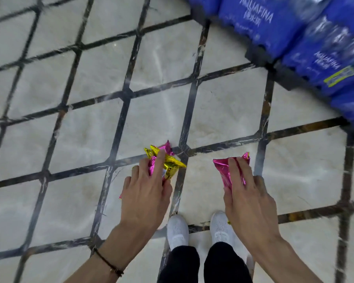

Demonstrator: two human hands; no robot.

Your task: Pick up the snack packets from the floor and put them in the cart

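Observation:
My left hand (145, 193) holds a bunch of snack packets above the floor, with a yellow foil packet (170, 163) on top and a pink foil packet (165, 148) behind it. A pink edge also shows under the palm at the left. My right hand (246, 198) grips a single pink foil packet (223, 170), its fingers laid across it and the thumb underneath. A small yellow scrap (229, 222) peeks out below the right wrist, near my shoe. No cart is in view.
Pale marble floor tiles (86, 129) with dark border strips fill the view. Stacked blue packs of bottled water (290, 31) stand on a dark pallet at the upper right. My white shoes (178, 231) and black trousers are directly below.

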